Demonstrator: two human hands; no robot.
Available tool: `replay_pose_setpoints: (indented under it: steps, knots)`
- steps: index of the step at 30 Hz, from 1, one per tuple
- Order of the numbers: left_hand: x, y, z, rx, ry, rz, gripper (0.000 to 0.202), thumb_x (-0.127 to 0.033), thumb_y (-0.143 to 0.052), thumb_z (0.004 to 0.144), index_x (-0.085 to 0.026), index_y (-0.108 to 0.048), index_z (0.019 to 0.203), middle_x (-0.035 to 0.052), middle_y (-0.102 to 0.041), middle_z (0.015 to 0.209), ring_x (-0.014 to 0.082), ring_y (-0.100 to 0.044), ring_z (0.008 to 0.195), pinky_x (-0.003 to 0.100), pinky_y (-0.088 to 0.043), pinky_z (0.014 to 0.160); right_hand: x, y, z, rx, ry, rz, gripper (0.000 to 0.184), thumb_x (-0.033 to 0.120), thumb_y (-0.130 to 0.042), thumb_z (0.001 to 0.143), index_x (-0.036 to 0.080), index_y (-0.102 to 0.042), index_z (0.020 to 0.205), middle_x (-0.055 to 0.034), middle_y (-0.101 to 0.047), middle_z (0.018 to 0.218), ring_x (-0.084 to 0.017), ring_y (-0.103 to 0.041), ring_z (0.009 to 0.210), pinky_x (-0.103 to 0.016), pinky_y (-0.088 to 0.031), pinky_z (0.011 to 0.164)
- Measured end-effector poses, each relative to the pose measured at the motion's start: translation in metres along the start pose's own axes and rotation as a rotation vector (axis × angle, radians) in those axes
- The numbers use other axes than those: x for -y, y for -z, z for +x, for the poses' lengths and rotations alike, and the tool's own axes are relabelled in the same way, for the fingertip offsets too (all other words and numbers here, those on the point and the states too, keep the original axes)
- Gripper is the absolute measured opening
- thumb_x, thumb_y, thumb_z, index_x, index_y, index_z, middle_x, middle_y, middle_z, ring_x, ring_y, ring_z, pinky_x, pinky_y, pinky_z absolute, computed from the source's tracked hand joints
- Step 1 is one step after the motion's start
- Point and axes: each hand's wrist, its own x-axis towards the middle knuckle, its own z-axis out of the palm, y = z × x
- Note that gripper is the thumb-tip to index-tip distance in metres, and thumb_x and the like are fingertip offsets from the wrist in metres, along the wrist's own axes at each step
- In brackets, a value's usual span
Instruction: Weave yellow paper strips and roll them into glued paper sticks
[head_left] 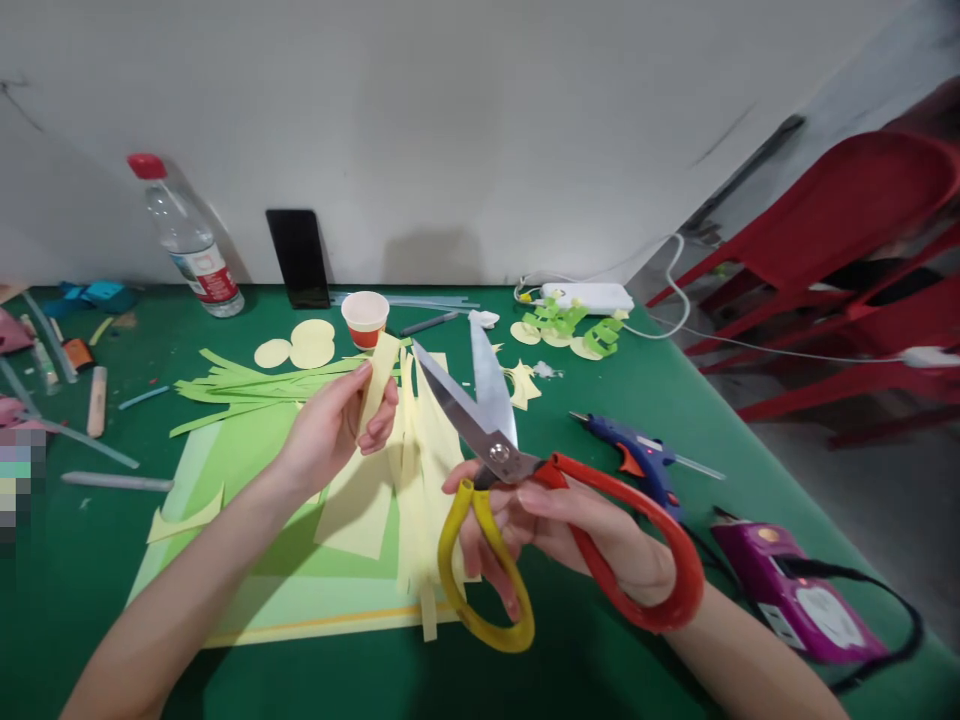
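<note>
My left grip [349,415] pinches a steeply leaning pale strip [381,372], seemingly just left of the open scissors [498,453] my right grip [574,520] clasps.

The large scissors [501,456] are held up with their bare metal blades spread wide, tips pointing away; one handle loop is red, the other (on the left) yellow. A narrow, pale yellow paper strip [383,358] is held slanting, its upper end leaning right, just beside the left blade's tip. Its lower part is partly hidden.
</note>
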Motion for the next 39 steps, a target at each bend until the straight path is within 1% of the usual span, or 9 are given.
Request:
replay_pose_setpoints:
  steps: [3,6,9,14,18,23,29,35,39]
  knots:
    - [0.001,0.001,0.001,0.002,0.001,0.004,0.040,-0.023,-0.028,0.092,-0.011,-0.058,0.067,-0.0012,-0.042,0.045,0.0064,-0.038,0.037,0.016,-0.031,0.039,-0.002,0.002,-0.002,-0.002,-0.057,-0.009,0.038,0.038,-0.039,0.088,0.014,-0.044,0.117,-0.0092,-0.065,0.086,-0.014,-0.061,0.060,-0.027,-0.046,0.056]
    - [0.001,0.002,0.001,0.005,0.001,0.004,0.040,-0.022,-0.029,0.092,-0.011,-0.059,0.068,-0.0012,-0.043,0.045,0.0060,-0.038,0.037,0.016,-0.031,0.038,0.000,0.000,-0.004,-0.038,-0.111,-0.039,0.036,0.039,-0.037,0.089,0.016,-0.047,0.115,-0.0077,-0.064,0.086,-0.013,-0.060,0.061,-0.028,-0.046,0.059]
    - [0.001,0.002,0.002,0.007,0.006,0.004,0.041,-0.023,-0.029,0.092,-0.011,-0.059,0.067,-0.0012,-0.042,0.045,0.0061,-0.038,0.036,0.016,-0.031,0.038,0.003,-0.003,-0.006,-0.015,-0.130,-0.046,0.037,0.041,-0.036,0.089,0.018,-0.049,0.114,-0.0065,-0.064,0.087,-0.013,-0.060,0.062,-0.030,-0.046,0.062]
    - [0.000,0.002,0.003,-0.002,0.012,0.011,0.041,-0.025,-0.029,0.092,-0.012,-0.058,0.067,-0.0017,-0.041,0.044,0.0059,-0.038,0.036,0.015,-0.031,0.038,0.006,-0.004,-0.005,-0.020,-0.118,-0.059,0.035,0.040,-0.036,0.089,0.022,-0.048,0.117,-0.0050,-0.064,0.087,-0.013,-0.059,0.064,-0.029,-0.045,0.063]
    - [-0.001,0.001,0.003,-0.002,0.017,0.020,0.037,-0.025,-0.034,0.091,-0.012,-0.058,0.066,-0.0018,-0.041,0.044,0.0059,-0.037,0.037,0.015,-0.031,0.038,0.006,-0.001,-0.006,0.006,-0.069,-0.045,0.036,0.038,-0.036,0.090,0.018,-0.047,0.118,-0.0069,-0.063,0.086,-0.013,-0.059,0.061,-0.028,-0.045,0.059]
    - [0.000,0.000,0.002,0.012,0.020,0.033,0.034,-0.023,-0.038,0.089,-0.012,-0.058,0.064,-0.0018,-0.042,0.043,0.0060,-0.038,0.036,0.015,-0.031,0.037,0.007,-0.001,-0.010,-0.013,-0.108,-0.058,0.034,0.040,-0.038,0.089,0.013,-0.054,0.102,-0.0098,-0.062,0.087,-0.013,-0.060,0.062,-0.027,-0.046,0.061]
    - [0.000,0.001,0.002,0.027,0.018,0.038,0.037,-0.023,-0.036,0.089,-0.012,-0.060,0.063,-0.0013,-0.043,0.043,0.0060,-0.038,0.036,0.015,-0.032,0.037,0.008,-0.002,-0.011,-0.033,-0.131,-0.067,0.037,0.039,-0.039,0.088,0.016,-0.048,0.115,-0.0077,-0.064,0.086,-0.013,-0.060,0.061,-0.026,-0.045,0.058]
    - [-0.002,0.000,0.002,0.015,0.025,0.042,0.038,-0.024,-0.036,0.090,-0.012,-0.058,0.061,-0.0010,-0.042,0.042,0.0062,-0.037,0.036,0.015,-0.031,0.036,0.011,-0.003,-0.010,-0.060,-0.178,-0.065,0.034,0.042,-0.040,0.087,0.020,-0.052,0.110,-0.0051,-0.063,0.086,-0.012,-0.058,0.061,-0.027,-0.045,0.061]
    - [-0.004,-0.001,0.002,0.004,0.025,0.045,0.042,-0.022,-0.031,0.091,-0.013,-0.059,0.060,-0.0008,-0.040,0.042,0.0061,-0.037,0.035,0.015,-0.031,0.036,0.009,-0.002,-0.014,-0.068,-0.146,-0.072,0.031,0.039,-0.037,0.089,0.021,-0.055,0.107,-0.0050,-0.064,0.085,-0.013,-0.058,0.063,-0.029,-0.045,0.063]
